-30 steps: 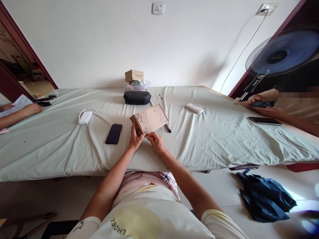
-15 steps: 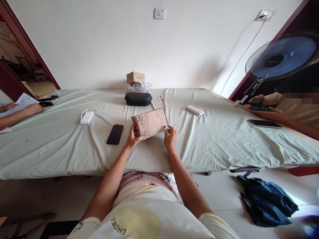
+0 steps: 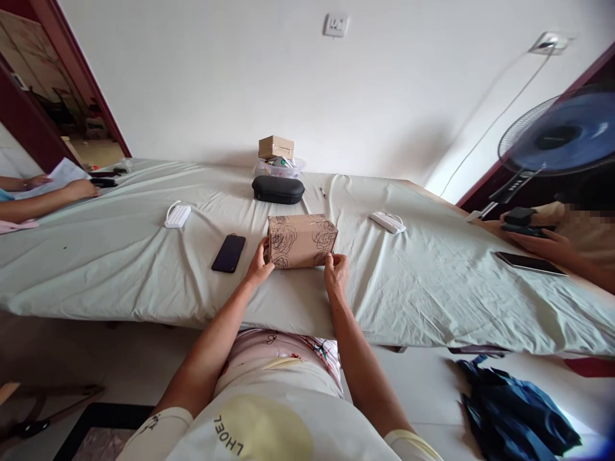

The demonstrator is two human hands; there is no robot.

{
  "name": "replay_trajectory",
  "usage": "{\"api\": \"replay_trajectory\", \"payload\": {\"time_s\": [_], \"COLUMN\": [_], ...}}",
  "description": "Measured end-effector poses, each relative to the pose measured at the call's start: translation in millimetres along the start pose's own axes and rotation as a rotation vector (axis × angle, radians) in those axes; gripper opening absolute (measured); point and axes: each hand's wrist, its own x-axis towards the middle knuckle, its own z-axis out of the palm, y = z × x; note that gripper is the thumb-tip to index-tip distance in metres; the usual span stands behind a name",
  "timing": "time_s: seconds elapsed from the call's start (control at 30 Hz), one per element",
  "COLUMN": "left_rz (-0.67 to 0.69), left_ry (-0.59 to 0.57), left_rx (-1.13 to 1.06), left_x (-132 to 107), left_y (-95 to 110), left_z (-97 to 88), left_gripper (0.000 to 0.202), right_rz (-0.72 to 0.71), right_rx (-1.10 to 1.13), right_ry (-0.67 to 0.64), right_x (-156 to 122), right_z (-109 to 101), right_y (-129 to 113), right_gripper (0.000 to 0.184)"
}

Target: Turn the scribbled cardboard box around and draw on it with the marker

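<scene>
A brown cardboard box (image 3: 302, 246) with dark scribbled rose-like drawings is between my two hands, over the cloth-covered table. My left hand (image 3: 262, 264) grips its left end, thumb on the near face and fingers behind the edge. At the lower right corner, my right hand (image 3: 336, 272) pinches the box with thumb and fingers. A dark phone (image 3: 229, 253) lies left of my left hand. Beyond the box is a black zip case (image 3: 277, 189). I cannot tell whether the box's underside rests on the cloth.
White power banks lie at left (image 3: 177, 215) and right (image 3: 387, 222). A small carton (image 3: 276, 147) sits on a plastic tub (image 3: 281, 168) by the wall. A co-worker's hands hold a dark device (image 3: 523, 221) near a fan (image 3: 557, 136); another person's hand (image 3: 81, 189) is at left.
The box has turned from a slant to nearly level, tipping so its top side shows. My right hand has shifted slightly lower along its right end. The camera view has tilted.
</scene>
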Motion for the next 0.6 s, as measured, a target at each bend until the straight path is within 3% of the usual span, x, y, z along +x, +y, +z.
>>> {"api": "replay_trajectory", "payload": {"time_s": [0.13,0.27,0.37,0.5,0.6], "left_rz": [0.027,0.169,0.309,0.447,0.44], "left_ry": [0.043,0.142,0.191,0.072,0.024], "left_rx": [0.085,0.346,0.574,0.706,0.74], "left_x": [-1.0,-4.9,-8.4,-11.2,-11.1], "left_y": [-3.0,4.5,17.2,28.3,28.8], "left_z": [2.0,2.3,8.3,27.7,40.2], "left_gripper": [0.091,0.089,0.075,0.057,0.056], "right_rz": [0.011,-0.277,-0.508,-0.731,-0.812], "right_rx": [-0.046,-0.079,-0.223,-0.332,-0.365], "right_ry": [-0.006,0.109,0.139,-0.069,-0.271], "right_x": [-0.9,-1.5,-7.3,-26.1,-39.6], "right_z": [0.4,-2.4,-4.9,1.0,12.0], "right_y": [-1.9,-11.0,-23.9,-42.9,-52.3], "right_gripper": [0.054,0.061,0.054,0.046,0.049]}}
